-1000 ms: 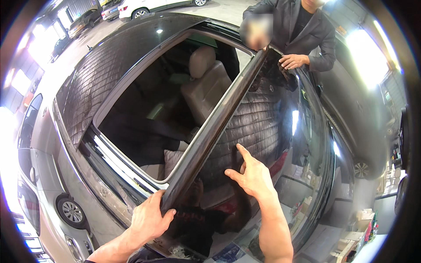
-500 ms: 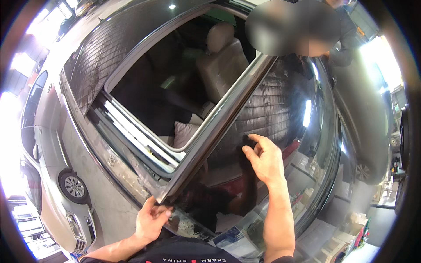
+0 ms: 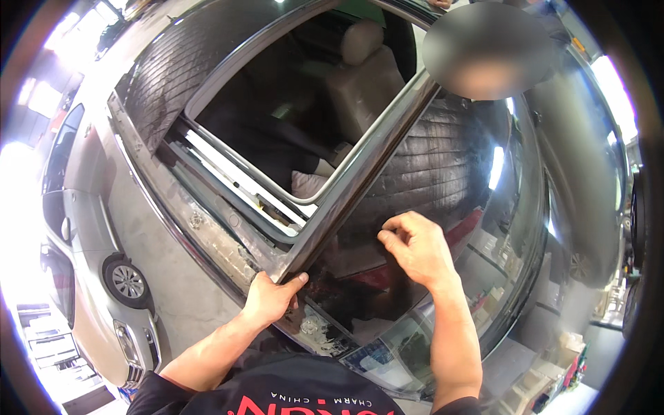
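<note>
A car roof with an open sunroof spreads before me. My left hand (image 3: pixel 271 296) is closed at the near end of the dark trim strip (image 3: pixel 360 181), which runs along the opening's right side; its thumb lies over the corner and the other fingers are partly hidden. Over the glossy dark roof panel (image 3: pixel 429 162) to the right is my right hand (image 3: pixel 415 245), thumb and index fingertip close together. What they hold, if anything, I cannot make out. Through the sunroof opening a seat (image 3: pixel 366 76) shows, and white rails (image 3: pixel 232 178) lie along its near side.
Another person (image 3: pixel 487 59), head blurred, stands at the far right of the roof. A light-coloured car (image 3: pixel 90 256) is parked at left on the grey floor (image 3: pixel 183 280). To the right stands a further car (image 3: pixel 581 173), with boxes (image 3: pixel 546 373) at lower right.
The roof sits slightly further right and lower in view. My left thumb has stretched across the strip's corner. My right thumb and index fingertip have come closer together.
</note>
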`<state>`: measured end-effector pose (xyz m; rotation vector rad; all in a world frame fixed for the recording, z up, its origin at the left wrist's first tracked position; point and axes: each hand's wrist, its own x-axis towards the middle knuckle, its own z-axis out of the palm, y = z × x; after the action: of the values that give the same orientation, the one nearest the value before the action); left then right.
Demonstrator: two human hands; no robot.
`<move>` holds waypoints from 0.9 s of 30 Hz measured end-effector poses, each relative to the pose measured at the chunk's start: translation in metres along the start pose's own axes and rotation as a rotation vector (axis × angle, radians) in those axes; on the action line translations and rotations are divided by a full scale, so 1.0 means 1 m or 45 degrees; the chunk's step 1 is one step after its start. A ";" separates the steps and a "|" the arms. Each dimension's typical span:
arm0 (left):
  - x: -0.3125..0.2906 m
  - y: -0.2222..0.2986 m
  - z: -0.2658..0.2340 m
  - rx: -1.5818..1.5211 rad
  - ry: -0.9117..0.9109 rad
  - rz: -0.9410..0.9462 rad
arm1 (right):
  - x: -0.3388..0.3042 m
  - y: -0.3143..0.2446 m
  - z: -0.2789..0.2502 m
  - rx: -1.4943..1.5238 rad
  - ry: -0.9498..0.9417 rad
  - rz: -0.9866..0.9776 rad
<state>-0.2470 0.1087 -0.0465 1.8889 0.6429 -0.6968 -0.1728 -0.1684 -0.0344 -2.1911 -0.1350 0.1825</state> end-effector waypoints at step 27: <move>0.002 -0.022 0.023 -0.062 0.373 0.236 | -0.011 0.020 0.058 -0.311 -0.112 -0.456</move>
<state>-0.2648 0.0960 -0.0692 1.9930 0.6504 -0.2854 -0.1935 -0.1357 -0.0829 -2.3566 -0.6221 0.0615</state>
